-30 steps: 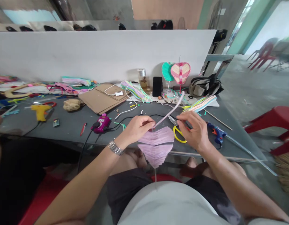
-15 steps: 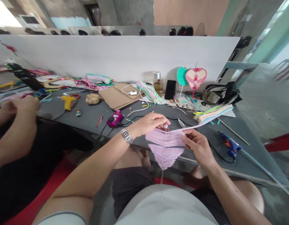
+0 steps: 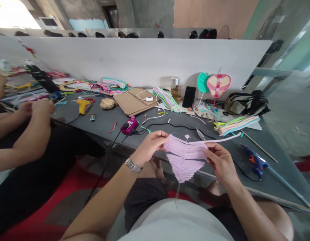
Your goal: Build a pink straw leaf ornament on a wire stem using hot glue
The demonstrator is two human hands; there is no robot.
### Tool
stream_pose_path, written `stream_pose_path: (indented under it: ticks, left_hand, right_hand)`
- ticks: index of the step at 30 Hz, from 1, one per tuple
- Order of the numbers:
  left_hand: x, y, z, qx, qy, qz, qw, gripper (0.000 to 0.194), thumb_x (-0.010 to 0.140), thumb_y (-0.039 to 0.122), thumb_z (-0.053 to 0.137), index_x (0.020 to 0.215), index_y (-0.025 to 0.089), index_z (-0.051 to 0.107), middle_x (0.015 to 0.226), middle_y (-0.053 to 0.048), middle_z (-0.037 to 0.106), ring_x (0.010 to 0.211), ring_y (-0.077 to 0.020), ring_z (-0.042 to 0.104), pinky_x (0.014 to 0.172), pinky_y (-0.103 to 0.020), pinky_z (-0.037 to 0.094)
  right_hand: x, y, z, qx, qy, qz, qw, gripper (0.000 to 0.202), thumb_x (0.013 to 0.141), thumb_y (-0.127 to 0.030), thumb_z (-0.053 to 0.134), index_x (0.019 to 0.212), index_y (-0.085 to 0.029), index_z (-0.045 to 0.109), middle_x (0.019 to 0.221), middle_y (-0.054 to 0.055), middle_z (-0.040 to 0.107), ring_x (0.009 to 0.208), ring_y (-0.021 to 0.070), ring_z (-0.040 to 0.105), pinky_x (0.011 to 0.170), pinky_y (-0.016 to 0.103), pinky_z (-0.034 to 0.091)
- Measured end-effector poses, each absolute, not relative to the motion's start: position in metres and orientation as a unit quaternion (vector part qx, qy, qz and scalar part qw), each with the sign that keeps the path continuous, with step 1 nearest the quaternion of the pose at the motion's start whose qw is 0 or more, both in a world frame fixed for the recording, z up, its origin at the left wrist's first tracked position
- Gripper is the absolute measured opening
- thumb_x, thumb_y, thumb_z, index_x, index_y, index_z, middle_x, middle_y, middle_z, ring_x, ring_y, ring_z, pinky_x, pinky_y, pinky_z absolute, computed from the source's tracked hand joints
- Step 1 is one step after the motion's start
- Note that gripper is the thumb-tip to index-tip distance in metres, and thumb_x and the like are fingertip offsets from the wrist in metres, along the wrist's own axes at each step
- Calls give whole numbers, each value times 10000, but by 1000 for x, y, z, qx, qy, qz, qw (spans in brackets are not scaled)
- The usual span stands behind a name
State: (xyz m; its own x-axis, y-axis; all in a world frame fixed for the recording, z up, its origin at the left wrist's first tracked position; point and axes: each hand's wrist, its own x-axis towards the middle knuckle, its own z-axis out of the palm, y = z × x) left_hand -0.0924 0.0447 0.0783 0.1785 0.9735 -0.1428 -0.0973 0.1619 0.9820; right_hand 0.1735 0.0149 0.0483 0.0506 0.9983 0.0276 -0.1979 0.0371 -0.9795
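A lilac piece made of layered V-shaped strips [image 3: 186, 149] hangs between my hands over the table's front edge, with a gap across its middle and a thin stick below. My left hand [image 3: 155, 142] pinches its upper left edge. On the other side, my right hand [image 3: 217, 159] grips its right edge between thumb and fingers. One long lilac strip [image 3: 226, 139] runs out past my right hand. A small round lilac bead [image 3: 187, 136] sits at the top centre, near a thin wire loop.
A blue glue gun [image 3: 256, 163] lies at the right; a magenta box [image 3: 130, 125] and yellow glue gun [image 3: 82, 106] are left. Behind are coloured strip bundles [image 3: 237, 124], a phone [image 3: 189, 96], cardboard [image 3: 136, 102] and heart-shaped fans [image 3: 218, 86]. Another person's hands [image 3: 40, 107] are far left.
My left hand has moved from the top centre by the bead to the piece's upper left edge. The view has shifted, so the table's items appear further right.
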Motion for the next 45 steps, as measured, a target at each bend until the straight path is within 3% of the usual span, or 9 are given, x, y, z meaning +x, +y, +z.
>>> stream_pose_path:
  ticks: [11,21,24,27,31,38,41,45]
  left_hand:
    - [-85,31,83,537,493,492,476,223,780,375,764,872,173,739,691,5,669,535,-133,611,542,-270,518]
    - [-84,31,83,488,492,516,503,247,711,348,833,863,160,785,728,-9,712,557,-123,605,527,-251,507]
    - [-77,29,77,406,440,525,604,265,721,346,822,910,163,789,812,-39,760,675,-153,676,610,-257,538]
    - [-66,28,68,360,361,473,719,339,745,419,782,933,137,786,934,-113,797,893,-263,749,789,-354,592]
    - [-62,30,57,341,282,409,798,346,756,415,784,918,109,777,1015,-166,806,1119,-369,724,995,-464,550]
    - [-69,30,52,332,271,398,811,295,746,247,812,980,70,789,1007,-175,813,1107,-378,737,1056,-491,516]
    - [-70,28,57,337,318,421,780,285,749,205,819,1001,73,794,984,-164,817,1018,-354,766,1019,-484,539]
    - [-71,25,63,342,346,436,757,302,715,212,856,980,78,800,951,-154,819,925,-327,780,950,-455,565]
  right_hand:
    - [171,11,45,-459,-455,509,569,297,692,-433,869,862,-249,710,668,-30,570,549,110,436,476,246,376]
    - [170,9,46,-458,-463,503,568,288,701,-439,867,843,-242,711,781,-1,653,636,129,491,562,260,414]
    - [167,10,48,-449,-446,519,575,301,678,-430,882,841,-237,719,788,0,662,644,128,494,572,259,410]
    - [164,11,49,-438,-434,537,576,303,667,-411,897,842,-232,726,755,-11,650,617,113,466,553,248,386]
    - [164,12,49,-424,-428,537,590,293,664,-393,909,835,-225,740,748,-22,658,593,90,444,542,232,367]
    - [164,14,44,-423,-443,524,591,319,672,-427,906,835,-214,732,744,-18,675,578,95,487,544,238,397]
    - [169,10,39,-459,-511,439,579,302,769,-459,839,908,-217,724,786,6,694,626,130,562,579,267,443]
    - [175,-5,45,-505,-649,101,560,109,893,-279,741,964,-222,681,806,19,674,692,160,597,662,309,478]
